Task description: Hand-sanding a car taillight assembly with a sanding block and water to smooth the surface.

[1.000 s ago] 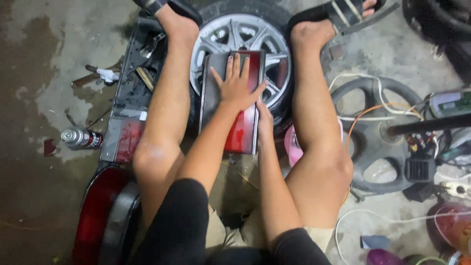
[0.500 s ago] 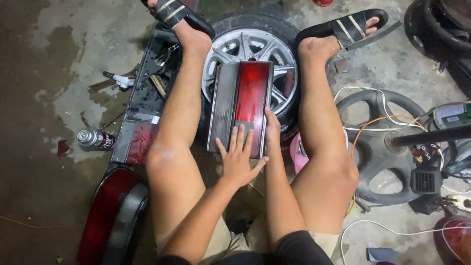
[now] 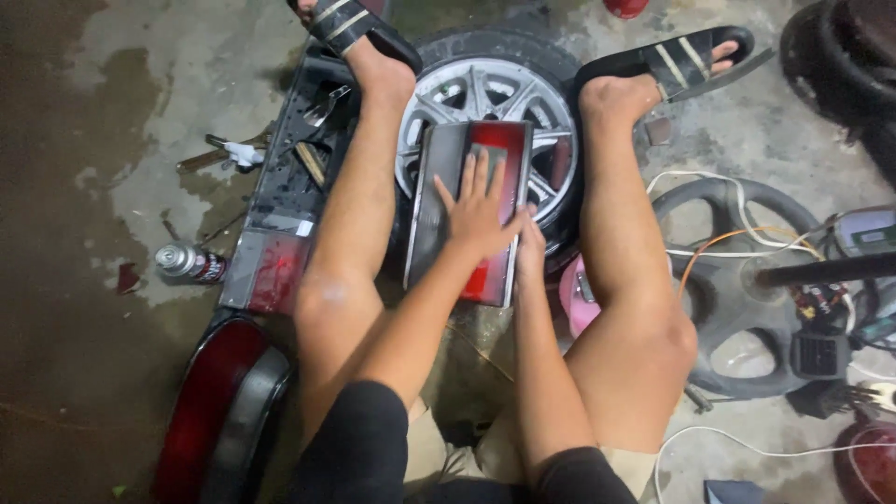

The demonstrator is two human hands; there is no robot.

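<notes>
Tail lamp (image 3: pixel 467 210) lengthwise, probably away

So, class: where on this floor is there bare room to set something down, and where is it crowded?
Bare concrete floor lies top left, bordered by the spray can below and the black panel to its right. The dark floor left of the red lamp is free too. Right of the legs it is crowded: steering wheel, wires, small parts.
</notes>
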